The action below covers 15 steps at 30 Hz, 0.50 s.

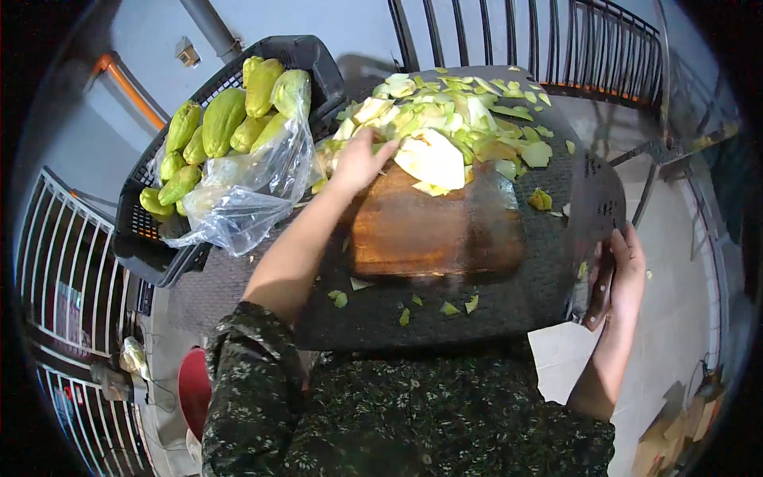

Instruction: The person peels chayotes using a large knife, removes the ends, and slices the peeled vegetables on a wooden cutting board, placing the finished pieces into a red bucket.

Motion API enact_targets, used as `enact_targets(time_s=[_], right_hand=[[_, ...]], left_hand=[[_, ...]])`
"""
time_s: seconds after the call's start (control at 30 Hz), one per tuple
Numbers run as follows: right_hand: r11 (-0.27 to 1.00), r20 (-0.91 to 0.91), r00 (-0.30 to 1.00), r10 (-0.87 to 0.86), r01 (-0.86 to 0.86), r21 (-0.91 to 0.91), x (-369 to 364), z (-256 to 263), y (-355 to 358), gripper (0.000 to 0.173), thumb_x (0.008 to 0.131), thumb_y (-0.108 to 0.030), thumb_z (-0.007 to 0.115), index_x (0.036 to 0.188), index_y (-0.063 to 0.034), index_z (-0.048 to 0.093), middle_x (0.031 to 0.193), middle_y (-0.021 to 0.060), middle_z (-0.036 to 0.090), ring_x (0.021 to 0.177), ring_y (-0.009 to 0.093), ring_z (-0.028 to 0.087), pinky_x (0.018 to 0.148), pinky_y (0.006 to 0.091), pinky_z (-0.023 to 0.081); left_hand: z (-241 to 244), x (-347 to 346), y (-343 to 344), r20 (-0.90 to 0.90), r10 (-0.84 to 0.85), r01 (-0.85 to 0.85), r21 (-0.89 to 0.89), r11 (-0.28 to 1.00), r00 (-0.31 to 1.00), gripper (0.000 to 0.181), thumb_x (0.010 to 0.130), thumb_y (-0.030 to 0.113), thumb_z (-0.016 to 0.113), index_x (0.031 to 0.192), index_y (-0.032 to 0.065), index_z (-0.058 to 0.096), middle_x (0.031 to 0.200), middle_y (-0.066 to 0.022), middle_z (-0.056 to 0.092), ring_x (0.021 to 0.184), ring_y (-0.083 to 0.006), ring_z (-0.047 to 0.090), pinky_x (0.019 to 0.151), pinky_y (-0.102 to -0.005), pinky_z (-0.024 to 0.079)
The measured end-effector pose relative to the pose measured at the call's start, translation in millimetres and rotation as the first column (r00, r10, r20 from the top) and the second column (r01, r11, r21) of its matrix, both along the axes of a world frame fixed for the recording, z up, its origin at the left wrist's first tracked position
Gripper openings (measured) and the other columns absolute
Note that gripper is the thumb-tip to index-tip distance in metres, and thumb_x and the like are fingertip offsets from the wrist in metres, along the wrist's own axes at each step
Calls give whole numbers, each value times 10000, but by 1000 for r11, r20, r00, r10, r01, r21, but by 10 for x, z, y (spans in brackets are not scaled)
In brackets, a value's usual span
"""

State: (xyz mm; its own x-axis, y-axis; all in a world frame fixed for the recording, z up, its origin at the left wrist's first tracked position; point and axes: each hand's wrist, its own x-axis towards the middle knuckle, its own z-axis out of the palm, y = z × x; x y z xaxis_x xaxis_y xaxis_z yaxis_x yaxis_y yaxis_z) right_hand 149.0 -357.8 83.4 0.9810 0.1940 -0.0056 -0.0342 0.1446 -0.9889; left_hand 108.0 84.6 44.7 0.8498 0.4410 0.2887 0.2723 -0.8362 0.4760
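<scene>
My left hand (359, 162) is at the left side of a heap of green and pale peelings (471, 113), its thumb spread from the fingers beside a large pale peeled piece (432, 158). That piece rests at the back of a brown wooden cutting board (435, 232). At the right edge of the dark woven-textured table, my right hand (626, 274) is around the riveted wooden handle of a broad-bladed knife (601, 200); its blurred blade points away from me and bears writing. Any small peelings under my left fingers are hidden.
A black plastic crate (143, 262) at the left holds several green chayotes (223, 122) and a clear plastic bag (256, 197). Small scraps (450, 308) lie in front of the board. Black railings (486, 33) stand behind the table; a red object (195, 390) is below left.
</scene>
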Motion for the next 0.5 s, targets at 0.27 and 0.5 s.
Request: enact_targets(time_s=[0.27, 0.5], right_hand=[[887, 378, 820, -430, 306, 345, -103, 56, 395, 143, 938, -145, 509, 1050, -56, 521, 775, 37, 586, 574, 78, 504, 503, 214, 392], [996, 469, 883, -26, -19, 91, -86, -38, 906, 238, 869, -83, 633, 1049, -30, 485, 794, 30, 594, 604, 79, 542, 538, 218, 441]], left_hand=[[-144, 269, -328, 85, -187, 205, -425, 882, 979, 876, 687, 427, 796, 1290, -52, 379, 1124, -210, 598, 1048, -339, 589, 946, -358, 425], [405, -389, -640, 278, -410, 380, 156, 912, 869, 535, 678, 140, 793, 1107, 46, 489, 1062, -128, 566, 1028, -298, 555, 883, -353, 442]])
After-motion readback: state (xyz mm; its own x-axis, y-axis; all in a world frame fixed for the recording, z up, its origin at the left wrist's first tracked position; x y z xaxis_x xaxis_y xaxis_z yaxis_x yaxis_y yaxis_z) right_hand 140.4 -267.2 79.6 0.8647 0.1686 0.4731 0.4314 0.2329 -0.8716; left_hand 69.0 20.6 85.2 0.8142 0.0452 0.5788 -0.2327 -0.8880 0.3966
